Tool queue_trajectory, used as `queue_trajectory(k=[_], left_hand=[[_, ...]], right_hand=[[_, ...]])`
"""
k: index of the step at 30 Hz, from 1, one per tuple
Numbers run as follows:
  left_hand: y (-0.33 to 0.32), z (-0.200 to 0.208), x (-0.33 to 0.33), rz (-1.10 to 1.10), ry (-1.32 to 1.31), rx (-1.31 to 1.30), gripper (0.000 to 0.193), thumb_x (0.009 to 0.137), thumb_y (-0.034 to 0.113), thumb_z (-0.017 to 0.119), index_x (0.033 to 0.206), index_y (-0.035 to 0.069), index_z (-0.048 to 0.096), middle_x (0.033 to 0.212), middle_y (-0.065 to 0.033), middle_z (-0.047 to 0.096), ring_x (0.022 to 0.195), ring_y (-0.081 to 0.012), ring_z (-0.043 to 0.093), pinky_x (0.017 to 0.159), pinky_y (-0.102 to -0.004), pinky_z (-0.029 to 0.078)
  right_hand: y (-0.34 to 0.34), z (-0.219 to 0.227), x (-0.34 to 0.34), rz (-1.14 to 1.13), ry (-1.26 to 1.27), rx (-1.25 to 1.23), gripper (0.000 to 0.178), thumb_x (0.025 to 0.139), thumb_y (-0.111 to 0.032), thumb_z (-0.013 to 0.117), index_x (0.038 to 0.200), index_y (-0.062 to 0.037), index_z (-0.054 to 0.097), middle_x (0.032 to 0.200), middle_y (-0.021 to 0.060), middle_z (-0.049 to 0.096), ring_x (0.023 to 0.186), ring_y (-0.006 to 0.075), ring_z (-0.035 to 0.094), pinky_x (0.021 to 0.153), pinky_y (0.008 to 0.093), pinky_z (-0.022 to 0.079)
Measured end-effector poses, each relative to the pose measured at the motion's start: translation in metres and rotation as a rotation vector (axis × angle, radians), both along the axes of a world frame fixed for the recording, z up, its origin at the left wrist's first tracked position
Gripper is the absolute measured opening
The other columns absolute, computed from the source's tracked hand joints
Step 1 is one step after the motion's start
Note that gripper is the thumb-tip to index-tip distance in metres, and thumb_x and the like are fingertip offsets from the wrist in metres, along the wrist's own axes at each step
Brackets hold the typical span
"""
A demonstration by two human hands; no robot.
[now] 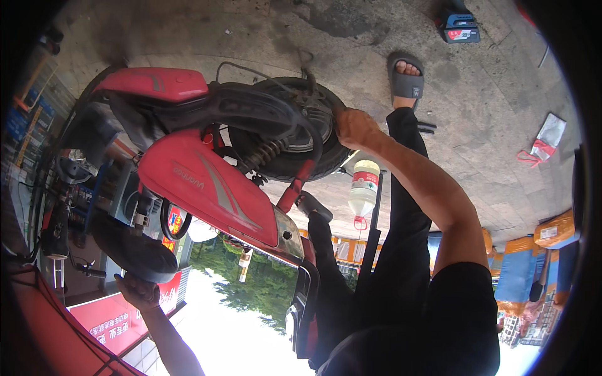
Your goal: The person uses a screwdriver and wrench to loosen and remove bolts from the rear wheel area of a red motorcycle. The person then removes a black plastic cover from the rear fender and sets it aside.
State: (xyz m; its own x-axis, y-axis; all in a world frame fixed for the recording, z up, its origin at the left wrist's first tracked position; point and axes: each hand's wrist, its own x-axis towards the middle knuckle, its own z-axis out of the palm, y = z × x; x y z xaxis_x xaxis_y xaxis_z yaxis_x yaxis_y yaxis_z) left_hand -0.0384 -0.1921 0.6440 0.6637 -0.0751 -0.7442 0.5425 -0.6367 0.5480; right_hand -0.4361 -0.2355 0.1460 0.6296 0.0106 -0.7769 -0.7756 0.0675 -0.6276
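Observation:
A red scooter (194, 169) with a black seat (135, 247) fills the left and middle of the view. Its wheel (326, 160) lies toward the centre, beside a coil shock absorber (263, 155). My right hand (359, 128) is closed at the wheel's outer edge, apparently around the tyre; its fingertips are hidden. At the lower left, my left hand (139, 292) grips the end of the black seat, part of its fingers covered by it. A clear plastic bottle (365, 188) with pale liquid and a red-and-white label stands just below the right hand.
My foot in a grey slide (406, 78) rests right of the wheel. A blue-and-black battery pack (459, 28) lies at the far right. A white-and-red packet (545, 139) is on the floor. Taped boxes (523, 272) stand at the right edge, shelves (31, 131) at the left.

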Motion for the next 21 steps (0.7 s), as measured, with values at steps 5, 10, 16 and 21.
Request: queue_trajectory(k=[5, 10, 16, 21], left_hand=[[0.0, 0.0, 0.0, 0.022, -0.059, 0.044, 0.049, 0.102, 0.048, 0.039, 0.068, 0.013, 0.041, 0.044, -0.0009, 0.03, 0.027, -0.0092, 0.022, 0.025, -0.0214, 0.025], [0.0, -0.001, 0.002, -0.052, 0.025, 0.005, 0.048, 0.102, 0.047, 0.039, 0.069, 0.012, 0.039, 0.044, -0.0003, 0.029, 0.028, -0.0094, 0.024, 0.025, -0.0216, 0.025], [0.001, 0.001, 0.001, -0.002, -0.053, 0.033, 0.047, 0.102, 0.045, 0.041, 0.068, 0.013, 0.039, 0.044, 0.0003, 0.027, 0.029, -0.0092, 0.024, 0.026, -0.0212, 0.026], [0.004, 0.002, 0.003, -0.027, -0.068, 0.047, 0.047, 0.102, 0.045, 0.041, 0.067, 0.012, 0.041, 0.044, 0.0002, 0.028, 0.029, -0.0089, 0.023, 0.026, -0.0208, 0.025]], right_hand=[[0.011, 0.006, -0.017, -0.419, -0.029, 0.07, 0.036, 0.09, -0.012, 0.051, 0.125, -0.013, 0.059, 0.107, 0.0237, 0.066, 0.1, 0.0392, 0.064, 0.085, 0.0463, 0.052], [0.041, 0.013, -0.031, -0.41, 0.012, -0.14, 0.049, 0.083, -0.007, 0.056, 0.13, -0.0227, 0.058, 0.102, 0.02, 0.064, 0.094, 0.0389, 0.064, 0.084, 0.0442, 0.052], [0.053, 0.003, -0.02, -0.391, -0.067, -0.269, 0.059, 0.08, -0.003, 0.056, 0.134, -0.0255, 0.056, 0.103, 0.0178, 0.058, 0.098, 0.0383, 0.061, 0.085, 0.0447, 0.052], [0.049, 0.001, -0.019, -0.334, -0.071, -0.25, 0.062, 0.079, -0.001, 0.056, 0.137, -0.023, 0.053, 0.106, 0.0196, 0.058, 0.099, 0.0388, 0.06, 0.086, 0.045, 0.051]])
